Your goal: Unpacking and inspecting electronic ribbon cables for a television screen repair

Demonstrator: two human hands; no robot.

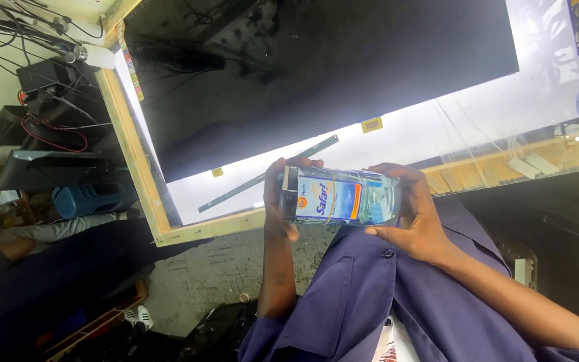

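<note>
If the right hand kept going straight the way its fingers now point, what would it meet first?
The right hand already grips one end of the clear plastic bottle, fingers pointing toward the left hand at the other end. Going on, it would likely push along the bottle into that hand; depth is hard to judge.

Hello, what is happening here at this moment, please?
A person in a blue-purple work shirt holds a clear plastic bottle sideways between both hands. The left hand grips the end with the dark cap, and the right hand wraps around the other end. The bottle has a blue and orange label. Beyond it, a large dark panel lies on a bright white surface inside a wooden frame, with a thin dark strip beside it.
</note>
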